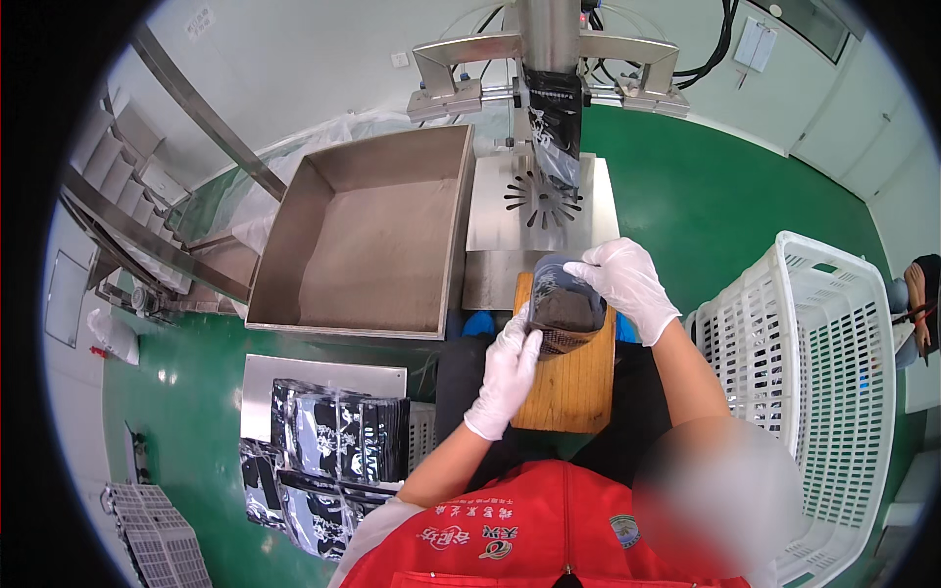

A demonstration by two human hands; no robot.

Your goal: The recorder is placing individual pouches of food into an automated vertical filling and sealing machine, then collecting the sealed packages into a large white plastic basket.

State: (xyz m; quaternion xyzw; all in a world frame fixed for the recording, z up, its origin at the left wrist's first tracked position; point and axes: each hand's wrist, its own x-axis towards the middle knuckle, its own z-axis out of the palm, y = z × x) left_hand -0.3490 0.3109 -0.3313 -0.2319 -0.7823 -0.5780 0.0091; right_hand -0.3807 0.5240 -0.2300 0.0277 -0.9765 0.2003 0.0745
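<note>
An opened plastic pouch point(567, 312) with dark brown powder inside stands over the wooden board point(570, 393) between my knees. My left hand point(509, 375), in a white glove, grips the pouch low on its left side. With thumb and fingers my right hand point(625, 283), gloved too, pinches the pouch's upper right rim. Beyond them, a black printed pouch point(553, 128) hangs on the steel filling spout point(550, 37), between two metal clamp arms. Beneath it lies a steel plate point(489, 206) with slots in a star pattern.
A deep steel tray point(386, 253) stands left of the spout. Stacked black pouches point(338, 434) lie on a metal surface point(323, 367) at lower left. To the right is a white plastic crate point(783, 345). Part of another person point(919, 309) shows at the far right.
</note>
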